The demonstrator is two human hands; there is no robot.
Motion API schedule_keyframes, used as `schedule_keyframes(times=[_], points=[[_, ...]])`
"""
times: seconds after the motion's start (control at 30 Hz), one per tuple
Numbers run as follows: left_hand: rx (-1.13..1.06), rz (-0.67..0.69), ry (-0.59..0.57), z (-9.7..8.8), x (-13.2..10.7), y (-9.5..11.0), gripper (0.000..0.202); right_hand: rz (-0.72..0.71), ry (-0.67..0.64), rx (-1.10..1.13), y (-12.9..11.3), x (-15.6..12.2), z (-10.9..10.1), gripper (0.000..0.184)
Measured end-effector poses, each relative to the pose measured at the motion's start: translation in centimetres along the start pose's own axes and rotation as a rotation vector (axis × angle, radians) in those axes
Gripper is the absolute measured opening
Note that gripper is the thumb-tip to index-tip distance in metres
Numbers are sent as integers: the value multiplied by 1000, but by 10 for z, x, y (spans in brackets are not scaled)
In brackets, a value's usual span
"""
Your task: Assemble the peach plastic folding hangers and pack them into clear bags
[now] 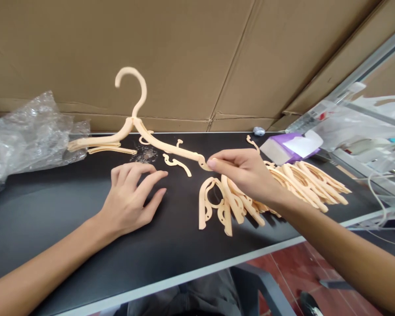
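Observation:
My right hand [243,173] pinches the end of one arm of a cream plastic hanger [136,118], which stands tilted with its hook up over the black table [69,228]. Resting on the table near the middle, my left hand [131,197] has its fingers curled loosely and apart and holds nothing. A small curved cream piece [177,163] lies just beyond its fingertips. Under and right of my right hand sits a pile of folded cream hanger parts [303,182].
Crumpled clear plastic wrap [29,131] lies at the far left. A purple and white packet [291,147] sits at the back right. Cardboard sheets [191,57] form a wall behind the table. Wires and clutter lie beyond the right edge.

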State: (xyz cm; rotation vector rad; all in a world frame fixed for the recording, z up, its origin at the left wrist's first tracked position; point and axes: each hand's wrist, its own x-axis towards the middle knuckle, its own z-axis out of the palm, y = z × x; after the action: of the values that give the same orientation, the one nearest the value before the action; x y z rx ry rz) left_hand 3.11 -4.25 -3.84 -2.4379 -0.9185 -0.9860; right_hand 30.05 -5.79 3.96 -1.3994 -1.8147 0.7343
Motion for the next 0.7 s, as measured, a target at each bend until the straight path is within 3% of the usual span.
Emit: schedule_keyframes(times=[0.17,0.33,0.43,0.6,0.7], points=[[-350,-203,-76,-2,4,-2,23,2,137,2,-5,-29,20,27],[-642,-410,-112,-10,6,10,28,-444,80,-273,-4,-45,52,26],[-746,-542,-128,-14,9,16,29,-595,48,-475,-8,-47,65,31],[-863,-722,-203,-18,15,12,39,-612,-38,-608,-12,-48,76,49],[-945,-790,-207,-15,13,4,33,-566,-116,-597,-14,-46,76,57]])
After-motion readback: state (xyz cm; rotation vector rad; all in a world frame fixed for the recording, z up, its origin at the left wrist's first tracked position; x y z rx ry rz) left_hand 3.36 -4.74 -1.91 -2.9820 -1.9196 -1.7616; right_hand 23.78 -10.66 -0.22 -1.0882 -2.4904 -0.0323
